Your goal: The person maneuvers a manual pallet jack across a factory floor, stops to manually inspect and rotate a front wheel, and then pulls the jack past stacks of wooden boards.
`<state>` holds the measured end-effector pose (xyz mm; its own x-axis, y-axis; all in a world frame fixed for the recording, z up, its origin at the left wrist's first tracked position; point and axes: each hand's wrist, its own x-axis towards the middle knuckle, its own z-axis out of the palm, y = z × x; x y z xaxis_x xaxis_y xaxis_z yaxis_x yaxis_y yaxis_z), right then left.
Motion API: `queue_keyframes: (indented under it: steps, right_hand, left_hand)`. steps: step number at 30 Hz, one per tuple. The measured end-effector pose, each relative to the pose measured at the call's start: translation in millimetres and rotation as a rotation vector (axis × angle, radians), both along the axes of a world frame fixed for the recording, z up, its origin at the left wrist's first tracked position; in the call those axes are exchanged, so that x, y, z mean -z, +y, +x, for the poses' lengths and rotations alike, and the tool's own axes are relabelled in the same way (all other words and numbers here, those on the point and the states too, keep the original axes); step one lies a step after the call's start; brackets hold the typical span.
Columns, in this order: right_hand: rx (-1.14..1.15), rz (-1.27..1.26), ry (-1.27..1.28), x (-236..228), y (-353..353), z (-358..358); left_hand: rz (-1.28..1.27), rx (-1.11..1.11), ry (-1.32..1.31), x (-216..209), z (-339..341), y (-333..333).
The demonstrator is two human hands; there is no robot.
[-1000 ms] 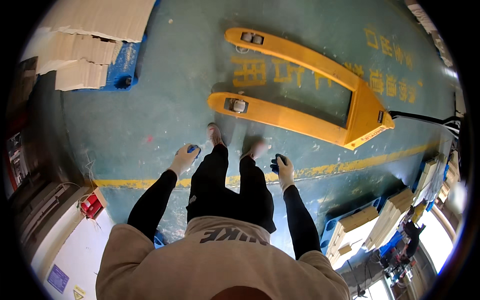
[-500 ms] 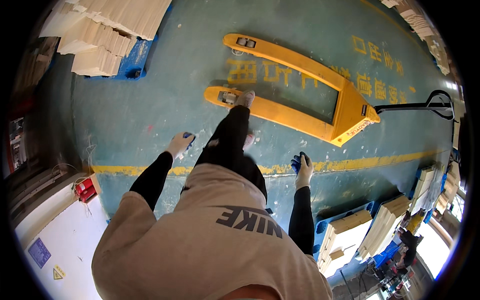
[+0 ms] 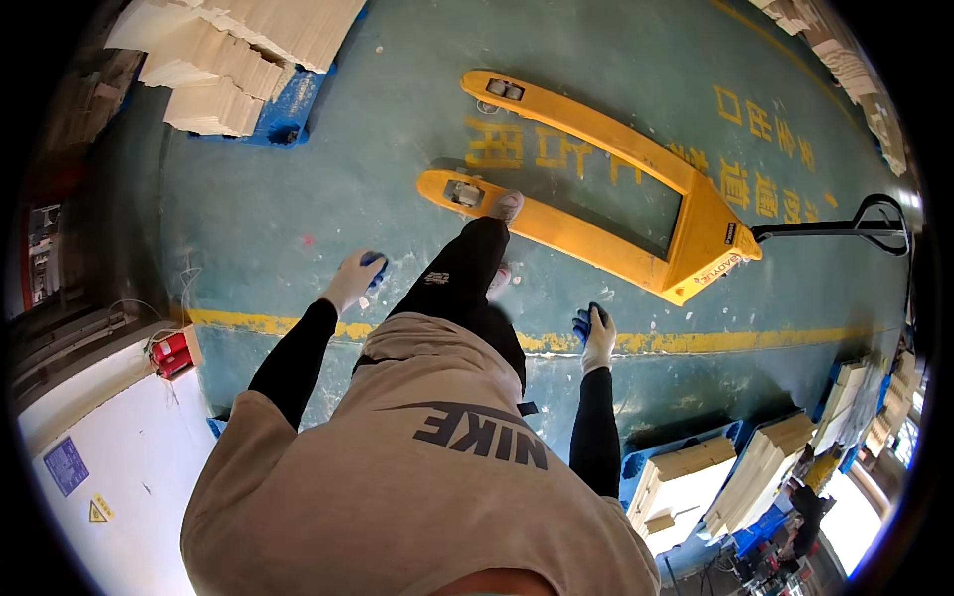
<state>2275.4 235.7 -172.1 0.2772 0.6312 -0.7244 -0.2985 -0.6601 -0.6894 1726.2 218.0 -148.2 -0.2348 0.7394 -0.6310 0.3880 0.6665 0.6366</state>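
Both my hands wear white gloves with blue palms and fingertips. My left hand (image 3: 355,280) hangs beside my leg above the green floor, fingers loosely bent and apart, with nothing visible in it. At my other side hangs my right hand (image 3: 596,338), its thumb and fingers slightly parted and nothing seen in them. Ahead of me lies a yellow pallet jack (image 3: 586,230), its two forks pointing left and its black handle (image 3: 835,228) reaching right. One of my shoes (image 3: 507,207) is at the nearer fork. Neither hand touches the jack.
Pale wooden boards (image 3: 224,74) are stacked on a blue pallet (image 3: 293,109) at far left. More board stacks (image 3: 760,472) stand at lower right, near a person (image 3: 807,517). A red fire extinguisher (image 3: 172,353) is by the white wall panel (image 3: 109,477) on the left.
The view has shifted slightly, so the jack and the far-left stack sit a little lower and further right. My hands still hang at my sides, holding nothing visible.
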Motion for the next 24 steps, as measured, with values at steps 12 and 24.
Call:
queue_keyframes:
  steps: [12,24]
  right_hand:
    - [0.156,-0.062,-0.073,4.6,-41.2,18.8]
    - [-0.553,0.124,-0.235,4.2,195.7,-54.7]
  left_hand:
    - [0.011,0.015,-0.048,-41.3,19.4,82.3]
    - [-0.063,-0.838,-0.146,-20.2,-39.2,-184.8]
